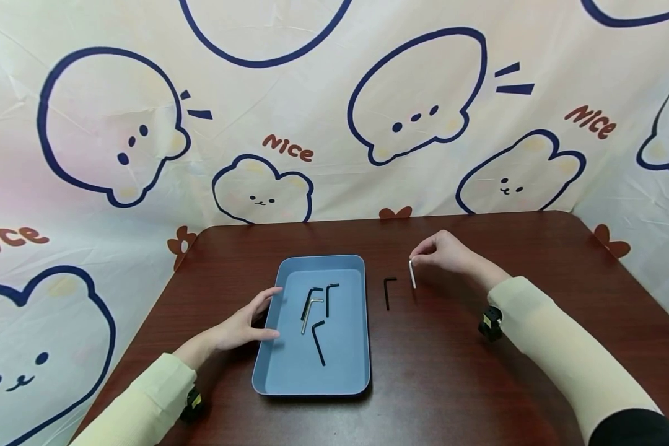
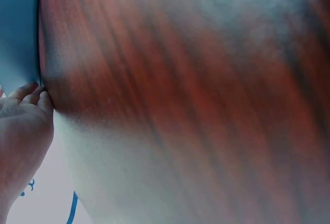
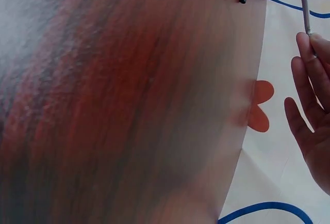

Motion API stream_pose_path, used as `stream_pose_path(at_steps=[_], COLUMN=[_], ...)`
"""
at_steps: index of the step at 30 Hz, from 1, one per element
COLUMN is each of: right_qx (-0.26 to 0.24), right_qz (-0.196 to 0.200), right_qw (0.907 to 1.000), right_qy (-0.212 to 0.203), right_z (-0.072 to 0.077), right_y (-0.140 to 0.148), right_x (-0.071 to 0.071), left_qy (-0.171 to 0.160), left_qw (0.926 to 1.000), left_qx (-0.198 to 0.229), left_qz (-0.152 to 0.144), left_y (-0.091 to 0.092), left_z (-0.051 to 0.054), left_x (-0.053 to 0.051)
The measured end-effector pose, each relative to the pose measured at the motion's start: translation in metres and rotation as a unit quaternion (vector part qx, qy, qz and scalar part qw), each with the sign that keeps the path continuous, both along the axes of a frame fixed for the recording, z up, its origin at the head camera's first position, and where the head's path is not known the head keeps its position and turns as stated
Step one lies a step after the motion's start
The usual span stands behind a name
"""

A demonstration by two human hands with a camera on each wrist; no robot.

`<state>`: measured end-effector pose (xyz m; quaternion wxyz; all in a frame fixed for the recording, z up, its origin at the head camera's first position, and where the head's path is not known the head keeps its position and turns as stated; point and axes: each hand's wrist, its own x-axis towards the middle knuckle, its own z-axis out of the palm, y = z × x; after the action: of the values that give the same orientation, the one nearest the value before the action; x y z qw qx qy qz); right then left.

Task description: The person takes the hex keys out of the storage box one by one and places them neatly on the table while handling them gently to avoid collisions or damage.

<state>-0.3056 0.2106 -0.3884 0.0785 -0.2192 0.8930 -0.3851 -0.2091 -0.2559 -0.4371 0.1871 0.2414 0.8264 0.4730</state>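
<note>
R hand (image 1: 448, 253) is up at the far side of the table (image 1: 451, 371), and it's got the silver hex key (image 1: 412, 274)! Thumb & fingertips pinch it near its bent end, long leg pointing down twd the wood; can't tell if the tip touches. R wrist cam backs it up: key sticks out from btwn thumb & index, the other fingers spread loosely.

Just L of that, a loose black hex key (image 1: 387, 295) lies flat on the wood, btwn R hand & the blue tray (image 1: 342, 371).

Over to L hand (image 1: 245, 325): it's at the tray's L edge, thumb & fingers spread apart, tips on the rim. Hands well apart, tray & loose key btwn them.

Inside the tray, 4 keys: upper dark key (image 1: 308, 302) and brass-toned key (image 1: 308, 317) lean the same way, v. close, can't tell if touching; slim black key (image 1: 327, 301) stands off just to their R; lower black key (image 1: 319, 345) sits nearer the camera, slanting the other way.

Pale sleeves (image 1: 568, 347) on both arms, dark wrist units (image 1: 490, 323) strapped on. Behind, a wall cloth (image 1: 334, 111) w/ blue-outlined cartoon bears & "Nice" in reddish-brown.
</note>
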Motion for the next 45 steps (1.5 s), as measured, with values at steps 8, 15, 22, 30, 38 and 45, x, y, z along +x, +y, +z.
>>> stream_pose_path(at_steps=[8,15,22,30,38,45], right_qx=[-0.002,0.003,0.011,0.022,0.032,0.048], right_qz=[0.002,0.009,0.023,0.029,0.015,0.015], right_qw=[0.9999,0.9998,0.9995,0.9989,0.9990,0.9987], right_qy=[-0.015,-0.018,-0.017,-0.029,-0.027,-0.006], right_z=[-0.011,-0.017,-0.025,-0.030,-0.036,-0.038], right_y=[0.005,0.003,0.002,-0.002,-0.004,-0.010], right_x=[0.000,0.001,0.000,0.000,-0.002,-0.003], left_qy=[0.001,0.000,0.003,0.007,0.005,0.004], left_qw=[1.0000,1.0000,1.0000,1.0000,1.0000,1.0000], left_qx=[0.001,0.000,-0.002,-0.001,-0.003,-0.001], left_qz=[-0.002,0.000,-0.003,-0.004,-0.002,-0.001], left_y=[0.000,0.001,0.000,0.000,0.001,0.001], left_z=[0.001,0.001,0.003,0.003,0.002,0.003], left_x=[0.001,0.001,0.001,0.000,0.001,0.001])
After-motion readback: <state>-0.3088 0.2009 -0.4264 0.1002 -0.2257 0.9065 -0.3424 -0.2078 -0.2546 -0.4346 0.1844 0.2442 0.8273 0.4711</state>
